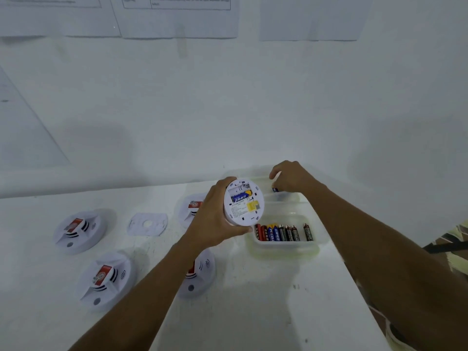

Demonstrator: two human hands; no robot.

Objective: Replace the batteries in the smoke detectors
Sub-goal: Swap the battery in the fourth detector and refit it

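on the table (253,312), four smoke detectors (78,231) (105,279) (191,207) (202,272)

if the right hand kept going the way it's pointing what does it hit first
Likely the far side of the clear tub the right hand reaches into, then the wall; depth is unclear.

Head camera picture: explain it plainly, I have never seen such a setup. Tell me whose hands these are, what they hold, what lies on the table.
No machine: a person wears a camera on the head, looking down at their bare hands. The left hand grips a white smoke detector, back facing the camera, with a blue battery in its open compartment. The right hand pinches what looks like a small blue cell at the far clear tub. The near tub holds a row of batteries. On the table lie four more detectors and a flat white plate.
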